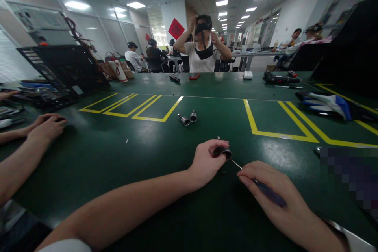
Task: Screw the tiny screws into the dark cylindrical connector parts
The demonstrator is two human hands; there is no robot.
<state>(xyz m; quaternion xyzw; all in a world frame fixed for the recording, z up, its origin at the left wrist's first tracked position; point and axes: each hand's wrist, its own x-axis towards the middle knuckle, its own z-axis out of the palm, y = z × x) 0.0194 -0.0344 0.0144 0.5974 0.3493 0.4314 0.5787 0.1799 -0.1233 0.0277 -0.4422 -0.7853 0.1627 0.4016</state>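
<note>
My left hand (208, 161) is closed around a small metal hole saw (226, 153), a cup shape with a thin shank, its open end facing right. In my right hand (270, 189) is a screwdriver (267, 192) with a dark translucent handle. Its thin shaft points up and left, with the tip at the cup's mouth; whether it touches inside is hidden. Beneath my left hand a tiny dark piece (223, 173) lies on the green table (141, 149). Farther off, two similar cups rest side by side, a left hole saw (185, 120) and a right hole saw (193, 116).
Yellow tape outlines (283, 137) mark the table. Blue-and-white gloves (327, 104) and a black power tool (280, 78) lie at right. At the far edge are a white box (248, 75) and red phone-like object (194, 76). Another person's hands (49, 128) rest at left.
</note>
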